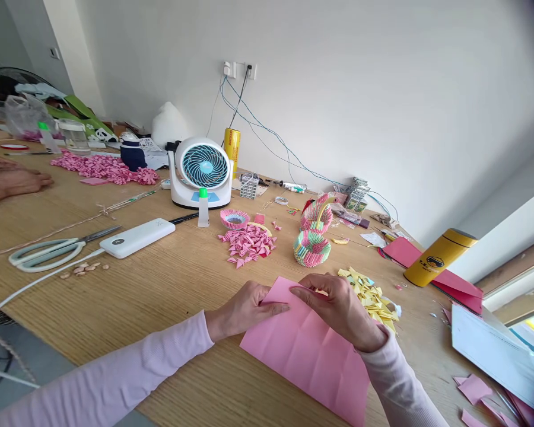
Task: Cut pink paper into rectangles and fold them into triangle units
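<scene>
A large sheet of pink paper, crossed by several fold creases, slants over the near side of the table. Its left edge is pinched by my left hand, with the thumb lying on top of the paper. My right hand grips the far edge, thumb on top and fingers curled behind. Just beyond my hands lies a heap of folded pink paper pieces. A pile of folded yellow pieces sits past my right hand. Two baskets built from folded paper, one green and pink, one pink with a yellow handle, stand farther back.
A white fan, a small green-capped bottle and a white power bank stand or lie left of centre, with scissors nearby. A yellow flask stands right. Another person's hands rest at the left edge.
</scene>
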### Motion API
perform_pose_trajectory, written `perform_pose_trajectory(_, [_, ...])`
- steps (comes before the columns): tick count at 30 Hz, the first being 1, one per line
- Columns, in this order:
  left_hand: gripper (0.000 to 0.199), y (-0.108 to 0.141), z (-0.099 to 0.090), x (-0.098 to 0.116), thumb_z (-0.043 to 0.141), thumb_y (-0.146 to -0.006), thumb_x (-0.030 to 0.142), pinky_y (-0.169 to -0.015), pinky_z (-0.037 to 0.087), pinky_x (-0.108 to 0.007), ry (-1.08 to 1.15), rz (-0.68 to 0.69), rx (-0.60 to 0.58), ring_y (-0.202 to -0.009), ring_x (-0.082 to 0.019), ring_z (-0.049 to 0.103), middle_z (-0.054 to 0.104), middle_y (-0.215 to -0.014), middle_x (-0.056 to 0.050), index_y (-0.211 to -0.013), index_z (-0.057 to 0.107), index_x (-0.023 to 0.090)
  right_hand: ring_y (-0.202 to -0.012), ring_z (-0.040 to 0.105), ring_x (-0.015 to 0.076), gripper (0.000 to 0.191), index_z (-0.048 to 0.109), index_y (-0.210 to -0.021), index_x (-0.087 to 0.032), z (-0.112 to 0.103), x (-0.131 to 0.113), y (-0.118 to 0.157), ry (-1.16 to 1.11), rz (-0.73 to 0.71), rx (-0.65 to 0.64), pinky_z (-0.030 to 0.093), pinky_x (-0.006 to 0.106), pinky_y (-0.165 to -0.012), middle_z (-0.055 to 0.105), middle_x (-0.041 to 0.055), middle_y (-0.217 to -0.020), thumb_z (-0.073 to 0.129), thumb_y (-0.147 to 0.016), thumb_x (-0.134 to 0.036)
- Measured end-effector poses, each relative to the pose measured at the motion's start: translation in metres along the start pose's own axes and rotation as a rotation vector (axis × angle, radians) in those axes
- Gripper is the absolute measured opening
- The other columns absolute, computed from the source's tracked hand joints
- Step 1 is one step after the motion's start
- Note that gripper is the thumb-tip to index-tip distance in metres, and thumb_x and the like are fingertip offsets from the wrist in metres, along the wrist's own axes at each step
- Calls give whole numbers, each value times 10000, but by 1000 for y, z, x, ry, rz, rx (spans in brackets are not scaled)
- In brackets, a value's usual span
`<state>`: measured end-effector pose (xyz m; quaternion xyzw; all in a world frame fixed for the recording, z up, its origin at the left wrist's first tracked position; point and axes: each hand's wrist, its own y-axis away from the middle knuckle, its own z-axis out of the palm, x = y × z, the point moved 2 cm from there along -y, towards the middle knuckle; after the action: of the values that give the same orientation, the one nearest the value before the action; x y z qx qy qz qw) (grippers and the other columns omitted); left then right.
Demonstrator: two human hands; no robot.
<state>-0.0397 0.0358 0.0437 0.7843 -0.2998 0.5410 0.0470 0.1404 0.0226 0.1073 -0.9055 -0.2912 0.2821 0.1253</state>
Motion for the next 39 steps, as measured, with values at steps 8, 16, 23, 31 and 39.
perform_pose_trajectory(8, [416,1,-6,12,549,-853,454,-474,188,-203,45,40,81,-550,-69,242,252,-614,63,-627,322,188,-532,466,114,394,603,-671,-182,3,0,0,-15,-11,-19,341,232,-528,559,-10,-581,507,-918,-474])
perform_pose_trajectory(16, [347,-7,-8,1,463,-902,452,-511,329,-201,-11,5,105,-574,-94,422,450,-639,41,-719,505,160,-541,516,125,341,589,-827,-184,22,15,0,-8,-4,-59,360,228,-531,580,-10,-623,402,-971,-429])
perform_pose_trajectory(23, [208,4,-14,4,404,-954,242,-854,463,-319,-455,172,202,-963,-191,586,619,-1022,-97,-1053,558,144,-525,566,142,348,549,-787,-196,72,65,2,86,0,-105,369,226,-512,597,1,-607,353,-982,-407])
perform_pose_trajectory(31, [440,20,0,-8,329,-990,170,-1168,197,-315,-580,423,-574,-1396,-204,313,379,-1473,-198,-1397,393,15,-518,565,169,318,551,-821,-190,82,73,6,191,-18,-148,320,246,-520,606,28,-606,354,-981,-383])
perform_pose_trajectory(39, [385,1,2,-6,409,-974,260,-1069,316,-311,-674,509,-578,-1243,-224,462,496,-1359,-177,-1286,542,77,-545,570,170,303,543,-852,-182,81,73,6,263,-38,-192,299,247,-520,632,45,-639,330,-980,-356])
